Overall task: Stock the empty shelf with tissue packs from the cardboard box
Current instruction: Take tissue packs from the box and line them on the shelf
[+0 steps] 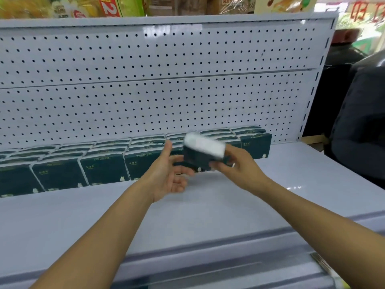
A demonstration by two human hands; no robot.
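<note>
A dark green tissue pack with a white top (203, 152) is held tilted above the white shelf (187, 207), blurred by motion. My right hand (235, 164) grips its right end, thumb on top and fingers underneath. My left hand (168, 174) is beside the pack's left end with palm up and fingers spread; whether it touches the pack is unclear. Behind both hands, a row of matching tissue packs (104, 165) stands along the pegboard back panel (158, 80), several packs wide and a few rows deep. The cardboard box is out of view.
Bare shelf surface lies in front of the row and to its right (291, 163). The shelf's front lip (208, 257) runs across the bottom. An upper shelf holds colourful packaged goods (108, 6). A person in dark clothing (362, 126) stands at the right edge.
</note>
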